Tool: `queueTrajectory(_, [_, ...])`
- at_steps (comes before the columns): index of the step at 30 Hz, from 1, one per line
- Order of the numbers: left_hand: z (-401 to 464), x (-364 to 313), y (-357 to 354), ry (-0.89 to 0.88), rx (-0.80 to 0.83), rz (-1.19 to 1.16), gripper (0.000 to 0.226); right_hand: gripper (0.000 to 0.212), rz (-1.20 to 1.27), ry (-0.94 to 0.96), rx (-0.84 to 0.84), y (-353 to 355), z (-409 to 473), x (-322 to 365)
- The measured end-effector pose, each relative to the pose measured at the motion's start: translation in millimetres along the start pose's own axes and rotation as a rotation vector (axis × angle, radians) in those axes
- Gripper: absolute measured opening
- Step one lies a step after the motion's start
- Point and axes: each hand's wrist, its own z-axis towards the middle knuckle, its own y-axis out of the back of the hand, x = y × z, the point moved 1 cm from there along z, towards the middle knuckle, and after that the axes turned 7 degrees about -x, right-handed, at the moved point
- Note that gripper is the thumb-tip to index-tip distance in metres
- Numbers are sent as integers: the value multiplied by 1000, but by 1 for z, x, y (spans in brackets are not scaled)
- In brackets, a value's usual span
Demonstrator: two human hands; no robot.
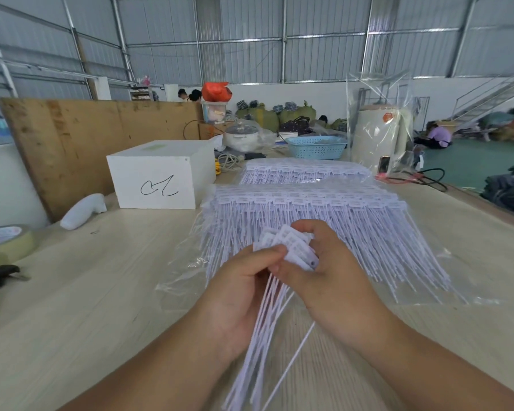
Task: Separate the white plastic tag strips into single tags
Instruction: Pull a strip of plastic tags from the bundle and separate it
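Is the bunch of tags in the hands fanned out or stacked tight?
Fanned out. The heads of the tags spread between left hand and right hand, tails splaying downward.

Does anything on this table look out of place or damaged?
Nothing looks damaged. One single tag tail slants away from the bunch of tags that both hands hold; the tag strips lie orderly on clear plastic.
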Motion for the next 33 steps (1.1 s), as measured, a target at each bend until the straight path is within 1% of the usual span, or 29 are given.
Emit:
queueTrajectory(3, [2, 5, -1, 18, 13, -62, 47, 35, -96, 91, 24, 1, -1, 3])
queueTrajectory(6, [0, 5, -1, 61, 116, -92, 47, 39, -127, 147, 75, 2, -1, 5])
queueTrajectory(8, [0, 7, 0, 72, 150, -30, 43, 46, -205, 162, 89, 3, -1, 3])
queueTrajectory(11, [4, 10, 5, 102, 124, 137, 33, 65, -408, 151, 147, 7, -1, 0])
queueTrajectory(13, [5, 8, 6, 123, 111, 205, 27, 75, -524, 149, 196, 7, -2, 2])
queueTrajectory(14, [6, 6, 7, 101, 88, 247, 25, 78, -575, 166, 211, 7, -2, 4])
queueTrajectory(17, [8, 1, 8, -74, -32, 366, 26, 82, -635, 223, 235, 3, -5, 9])
queueTrajectory(20, [6, -7, 9, -189, -106, 336, 23, 88, -488, 183, 192, 6, -4, 11])
queueTrajectory(21, [5, -11, 10, -220, -143, 321, 21, 86, -449, 144, 179, 8, -3, 12])
queueTrajectory(22, [4, -14, 11, -251, -178, 308, 19, 77, -419, 95, 189, 11, -1, 11])
queueTrajectory(23, [4, -16, 12, -282, -195, 299, 18, 58, -368, 46, 220, 13, 0, 11])
queueTrajectory(24, [3, -18, 11, -307, -188, 298, 16, 31, -288, -1, 263, 15, 1, 10])
queueTrajectory(25, [2, -19, 10, -330, -167, 314, 13, 13, -209, -54, 305, 16, 0, 12])
queueTrajectory(27, [-1, -17, 8, -354, -131, 389, 9, 25, -124, -109, 371, 17, -1, 13])
queueTrajectory(30, [-2, -15, 6, -367, -151, 438, 5, 31, -122, -85, 403, 18, 0, 12])
queueTrajectory(32, [-1, -15, 7, -371, -166, 385, 21, 32, -135, -57, 391, 16, 1, 10])
queueTrajectory(33, [0, -15, 7, -371, -177, 350, 24, 30, -127, -57, 372, 14, 1, 10])
